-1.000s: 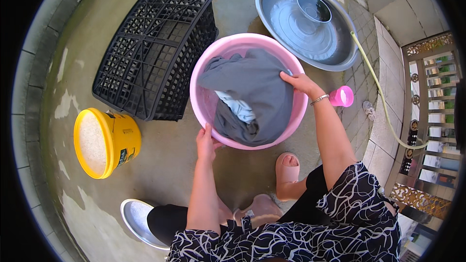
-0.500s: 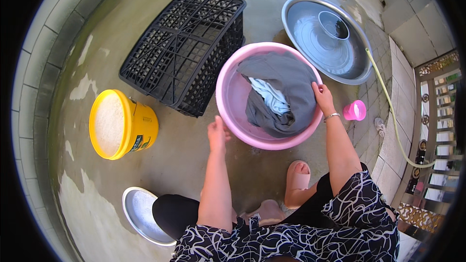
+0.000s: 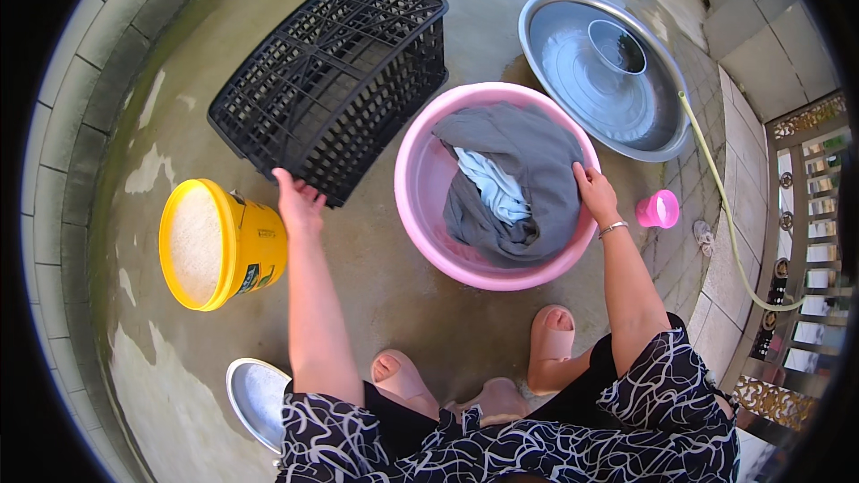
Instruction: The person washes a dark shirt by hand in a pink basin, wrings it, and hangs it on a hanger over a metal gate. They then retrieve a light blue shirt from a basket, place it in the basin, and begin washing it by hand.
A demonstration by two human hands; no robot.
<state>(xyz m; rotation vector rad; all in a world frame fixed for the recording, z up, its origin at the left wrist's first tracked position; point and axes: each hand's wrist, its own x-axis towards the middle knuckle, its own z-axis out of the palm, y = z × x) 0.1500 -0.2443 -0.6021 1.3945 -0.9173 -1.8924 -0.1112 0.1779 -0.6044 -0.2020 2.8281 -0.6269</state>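
Note:
A pink basin (image 3: 420, 231) stands on the wet floor in front of me, with a dark grey cloth (image 3: 514, 134) and a light blue cloth (image 3: 490, 186) bunched in it. My right hand (image 3: 598, 194) grips the basin's right rim, its fingers reaching over the edge against the grey cloth. To the left of the basin, my left hand (image 3: 301, 204) is open, fingers apart, touching the near end of a black plastic crate (image 3: 358, 89). The crate appears tipped, its slotted side facing the basin.
A yellow bucket (image 3: 268, 246) with whitish contents stands left of my arm. A metal basin (image 3: 573, 80) holding a bowl (image 3: 617, 46) lies beyond the pink one. A pink cup (image 3: 658, 208) and hose (image 3: 720, 197) are right. Another metal basin (image 3: 259, 398) sits near my knee.
My left hand has moved left and forward from beside the pink basin to the crate. The crate has shifted away and tilted, showing more of its side. My right hand stays on the basin rim.

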